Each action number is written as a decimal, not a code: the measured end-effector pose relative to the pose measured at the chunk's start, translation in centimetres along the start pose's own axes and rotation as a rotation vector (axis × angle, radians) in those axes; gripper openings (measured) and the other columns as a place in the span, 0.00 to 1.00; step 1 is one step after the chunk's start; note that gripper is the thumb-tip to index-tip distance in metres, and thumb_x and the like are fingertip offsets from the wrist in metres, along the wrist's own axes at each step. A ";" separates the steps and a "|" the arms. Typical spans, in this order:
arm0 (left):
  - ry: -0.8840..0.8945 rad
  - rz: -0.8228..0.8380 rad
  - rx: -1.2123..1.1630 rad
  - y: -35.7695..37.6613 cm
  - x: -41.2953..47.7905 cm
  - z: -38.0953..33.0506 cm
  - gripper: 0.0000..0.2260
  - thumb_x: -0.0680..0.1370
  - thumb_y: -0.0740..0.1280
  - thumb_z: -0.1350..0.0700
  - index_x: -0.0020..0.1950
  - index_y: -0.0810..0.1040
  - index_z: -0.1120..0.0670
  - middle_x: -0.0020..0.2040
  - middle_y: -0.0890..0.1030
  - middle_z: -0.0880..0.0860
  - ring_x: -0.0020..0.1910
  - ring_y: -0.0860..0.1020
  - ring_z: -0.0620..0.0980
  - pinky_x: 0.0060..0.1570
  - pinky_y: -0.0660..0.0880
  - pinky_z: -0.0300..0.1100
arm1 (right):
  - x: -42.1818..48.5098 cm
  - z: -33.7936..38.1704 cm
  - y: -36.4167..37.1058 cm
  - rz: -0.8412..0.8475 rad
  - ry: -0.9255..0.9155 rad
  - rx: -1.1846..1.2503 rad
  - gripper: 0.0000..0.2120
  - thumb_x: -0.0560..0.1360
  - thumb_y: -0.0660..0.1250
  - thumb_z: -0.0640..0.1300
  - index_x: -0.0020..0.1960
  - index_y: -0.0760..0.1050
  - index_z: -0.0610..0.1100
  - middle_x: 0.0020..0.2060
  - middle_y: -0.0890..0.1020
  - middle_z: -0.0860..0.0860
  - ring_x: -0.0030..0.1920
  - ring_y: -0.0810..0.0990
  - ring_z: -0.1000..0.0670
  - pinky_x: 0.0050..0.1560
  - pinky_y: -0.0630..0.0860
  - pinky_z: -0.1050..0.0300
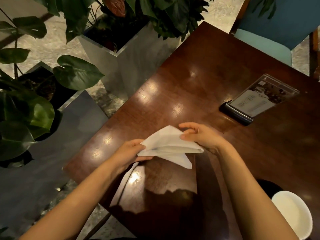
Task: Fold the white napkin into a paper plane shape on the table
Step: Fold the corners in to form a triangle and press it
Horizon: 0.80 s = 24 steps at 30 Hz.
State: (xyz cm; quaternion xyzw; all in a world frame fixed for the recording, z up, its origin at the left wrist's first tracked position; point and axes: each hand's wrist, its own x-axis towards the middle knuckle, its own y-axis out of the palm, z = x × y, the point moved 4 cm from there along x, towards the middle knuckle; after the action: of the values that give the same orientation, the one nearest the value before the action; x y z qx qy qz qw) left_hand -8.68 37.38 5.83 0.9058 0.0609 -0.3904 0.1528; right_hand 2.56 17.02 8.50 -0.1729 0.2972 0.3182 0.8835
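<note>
The white napkin (168, 146) is folded into a layered, pointed shape and held just above the dark wooden table (199, 87). My left hand (129, 152) grips its left end between thumb and fingers. My right hand (199, 135) pinches its upper right edge with thumb and forefinger, the other fingers spread. One pointed flap hangs down toward me at the lower right of the napkin. Both forearms reach in from the bottom of the view.
A clear menu stand on a black base (256, 101) sits at the table's right. A white round object (294, 213) lies near the right corner by me. Metal planters with large green leaves (121, 47) stand left of the table; a blue chair (277, 25) is beyond it.
</note>
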 end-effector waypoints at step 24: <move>0.154 -0.419 -0.055 -2.8 2.0 2.6 0.10 0.76 0.61 0.69 0.44 0.80 0.57 0.45 0.82 0.56 0.40 0.84 0.50 0.34 0.80 0.36 | -4.5 -7.0 4.7 -0.398 0.017 0.022 0.04 0.74 0.68 0.36 0.42 0.76 0.43 0.35 0.78 0.48 0.31 0.77 0.58 0.32 0.73 0.68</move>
State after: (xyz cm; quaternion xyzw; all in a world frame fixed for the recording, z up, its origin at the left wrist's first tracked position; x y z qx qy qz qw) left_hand -9.76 39.21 2.06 0.8961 0.2698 -0.3413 0.0880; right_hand -6.24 14.90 5.45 -0.2210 0.2684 0.1326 0.9282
